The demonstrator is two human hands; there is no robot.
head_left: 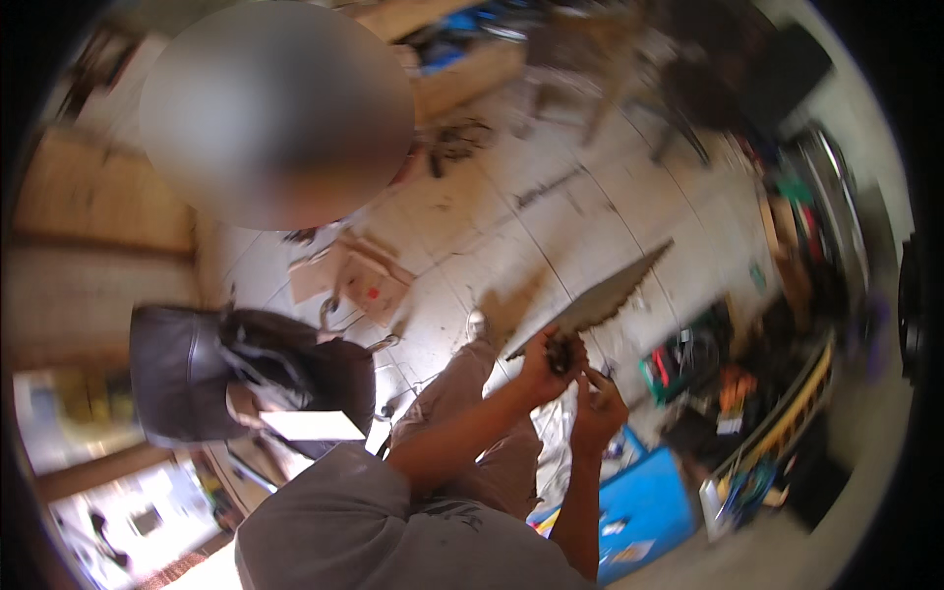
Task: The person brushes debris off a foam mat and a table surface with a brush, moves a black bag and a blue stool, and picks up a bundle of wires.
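Observation:
My left hand [544, 372] is closed around the dark handle of a hand saw [605, 300]. The saw's broad grey blade points up and to the right, out over the floor, its toothed edge on the lower right side. Close beside the handle, my right hand [598, 413] is closed with its fingers pinched together. What it grips, if anything, is small and blurred, and I cannot tell whether it touches the saw handle.
A black padded chair [182, 369] with a white sheet [313, 426] stands at the left. Flattened cardboard [369, 285] lies on the tiled floor [472, 211]. At the right are a green toolbox [678, 364], a yellow spirit level [787, 418] and a blue panel [649, 511].

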